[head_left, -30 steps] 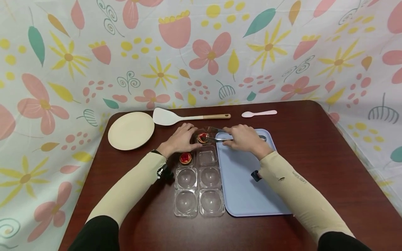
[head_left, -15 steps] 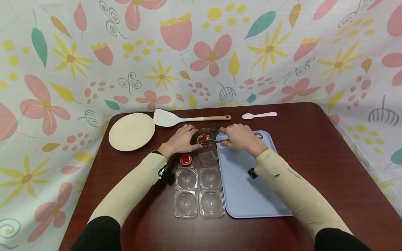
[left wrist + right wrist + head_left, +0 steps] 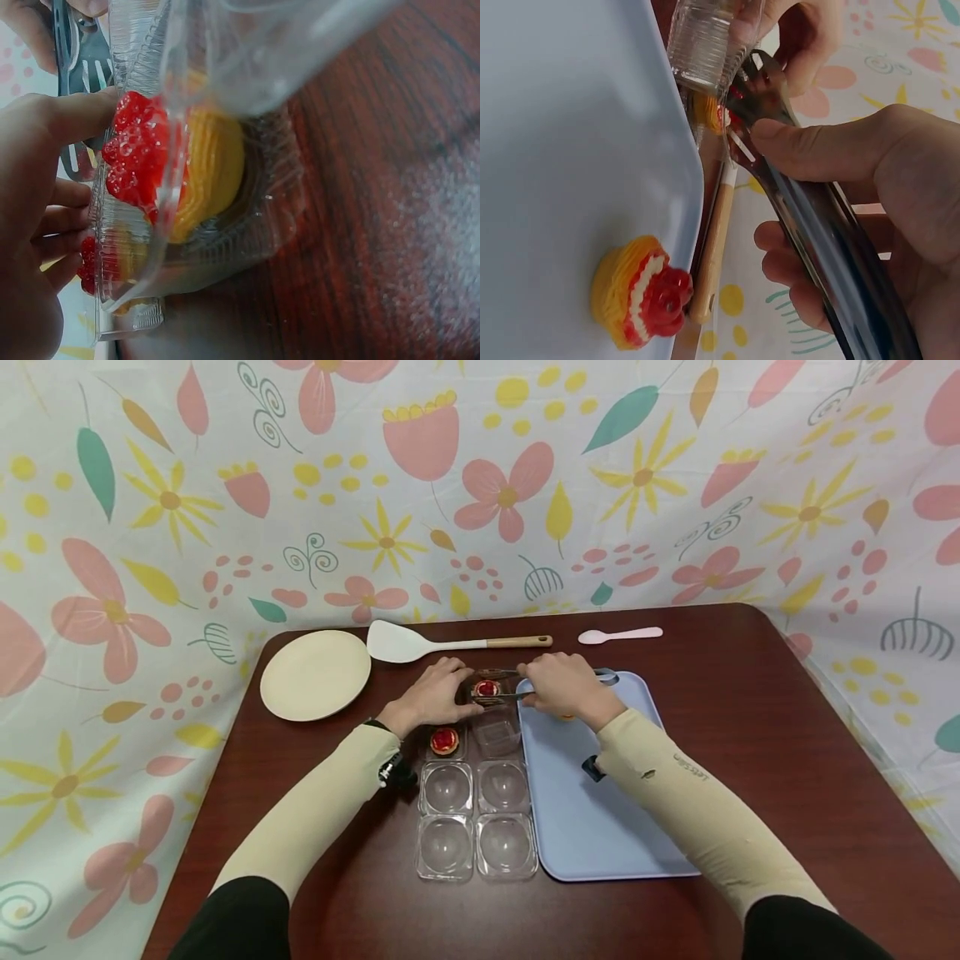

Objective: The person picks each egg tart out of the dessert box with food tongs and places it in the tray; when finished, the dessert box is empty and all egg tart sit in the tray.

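Metal tongs (image 3: 832,247) lie in the grip of my right hand (image 3: 566,687), their slotted ends around a red-topped tart (image 3: 487,689) in a far compartment of the clear plastic container (image 3: 504,787). My left hand (image 3: 431,693) holds that container's far end, thumb and fingers at its edge in the left wrist view. A second red-topped tart (image 3: 444,741) sits in a compartment just nearer. On the blue tray (image 3: 600,810) is another tart (image 3: 641,292), mostly hidden under my right hand in the head view. Whether the tongs press the tart, I cannot tell.
A cream plate (image 3: 315,675) lies at the back left. Beside it is a white spatula (image 3: 401,642) with a wooden handle, along the back edge. A pale pink spoon (image 3: 618,635) lies further right. A floral cloth (image 3: 495,502) hangs behind the table.
My right hand and the tongs have shifted a little to the left, over the far tart. A bit of the tart on the tray now shows beneath my hand. The left hand stays put.
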`<state>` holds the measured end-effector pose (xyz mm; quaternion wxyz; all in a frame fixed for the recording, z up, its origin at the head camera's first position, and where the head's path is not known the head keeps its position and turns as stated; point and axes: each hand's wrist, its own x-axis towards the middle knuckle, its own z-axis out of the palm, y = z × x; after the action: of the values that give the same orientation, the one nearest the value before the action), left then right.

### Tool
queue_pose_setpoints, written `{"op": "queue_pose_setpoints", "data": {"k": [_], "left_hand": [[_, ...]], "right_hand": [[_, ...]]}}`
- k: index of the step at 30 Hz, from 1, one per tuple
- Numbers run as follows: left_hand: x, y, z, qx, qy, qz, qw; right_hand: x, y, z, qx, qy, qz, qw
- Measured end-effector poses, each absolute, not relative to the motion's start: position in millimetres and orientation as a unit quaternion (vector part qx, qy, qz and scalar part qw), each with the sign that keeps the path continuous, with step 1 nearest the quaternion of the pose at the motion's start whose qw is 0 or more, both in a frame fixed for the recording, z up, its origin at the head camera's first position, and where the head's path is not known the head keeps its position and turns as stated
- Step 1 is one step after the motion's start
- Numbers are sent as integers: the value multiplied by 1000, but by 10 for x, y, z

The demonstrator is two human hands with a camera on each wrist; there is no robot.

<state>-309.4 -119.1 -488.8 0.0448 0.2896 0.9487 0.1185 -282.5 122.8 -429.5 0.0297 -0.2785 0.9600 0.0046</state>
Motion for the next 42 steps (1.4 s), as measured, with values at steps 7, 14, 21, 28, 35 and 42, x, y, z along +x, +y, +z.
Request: {"op": "queue_pose_setpoints", "data": {"k": [7,14,21,28,35,42], "left_hand": [[-3110,-1181,-4883,292,947,123,45],[-3131,-1186,-4888,292,947,125,45],[-3130,-1183,-4896,288,947,134,47],[-3124,-1183,-4894,288,946,138,49],[-3116,-1184,-4889,286,948,130,51],[-3087,-1201,-4887,281,949,131,53]], "right_hand": [[-2827,1190,-4281,-270,962,9,38],[-2833,1202,-4300,-265,964,-8,33],[-2815,1222,-4317,-267,963,-15,27],[-2792,1258,-4315,-255,966,-19,30],[-2762,1342,-4278,-240,969,-46,34],[-2713,1479,-4231,-249,966,-61,18]]}}
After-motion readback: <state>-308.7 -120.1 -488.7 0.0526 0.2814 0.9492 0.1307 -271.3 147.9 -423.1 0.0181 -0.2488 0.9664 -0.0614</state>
